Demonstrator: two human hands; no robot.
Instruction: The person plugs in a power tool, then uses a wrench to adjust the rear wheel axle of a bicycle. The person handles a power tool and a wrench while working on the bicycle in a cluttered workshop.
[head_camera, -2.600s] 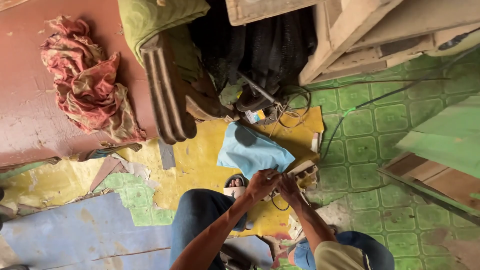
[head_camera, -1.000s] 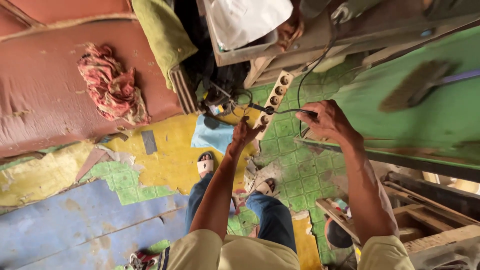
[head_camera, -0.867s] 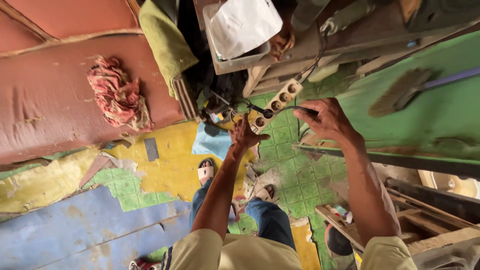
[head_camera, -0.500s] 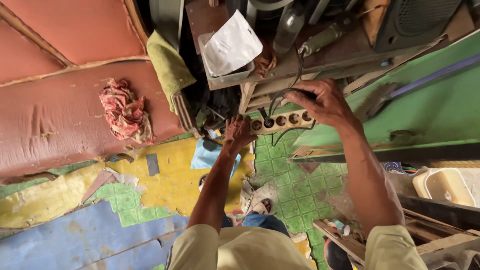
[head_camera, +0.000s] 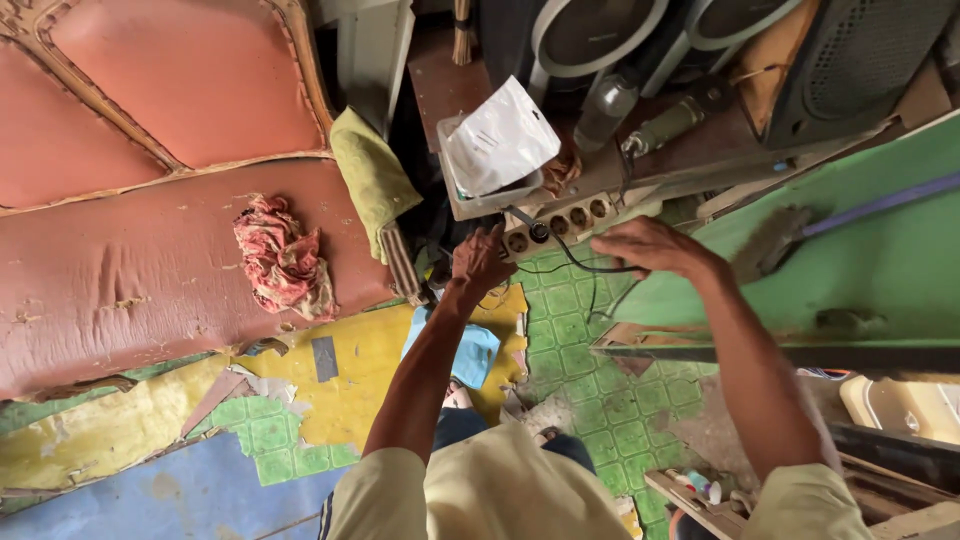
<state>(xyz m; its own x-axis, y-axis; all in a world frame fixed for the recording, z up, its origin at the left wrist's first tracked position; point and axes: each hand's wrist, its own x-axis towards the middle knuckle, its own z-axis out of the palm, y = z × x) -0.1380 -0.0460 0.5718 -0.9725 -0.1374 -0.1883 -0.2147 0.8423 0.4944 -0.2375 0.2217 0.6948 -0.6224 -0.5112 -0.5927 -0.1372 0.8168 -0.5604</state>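
Observation:
A beige power strip (head_camera: 565, 224) with several round sockets is held up in front of a cluttered shelf. My left hand (head_camera: 480, 262) grips its near end. One black plug (head_camera: 538, 231) sits in a socket, and its black cable (head_camera: 585, 266) runs to my right hand (head_camera: 648, 245), which is closed around the cable just below the strip's far end. Both my arms reach up and forward from a pale yellow shirt.
A small tray with a white plastic bag (head_camera: 497, 145) sits just behind the strip. Speakers (head_camera: 600, 30) and a bottle crowd the shelf above. A green board (head_camera: 850, 260) stands at right, a worn red padded seat (head_camera: 150, 260) with a rag (head_camera: 280, 255) at left, green tiled floor (head_camera: 570, 360) below.
I have risen from a crouch at the floor. Both hands have lifted the power strip up to the shelf's edge, and the right hand has shifted onto the cable.

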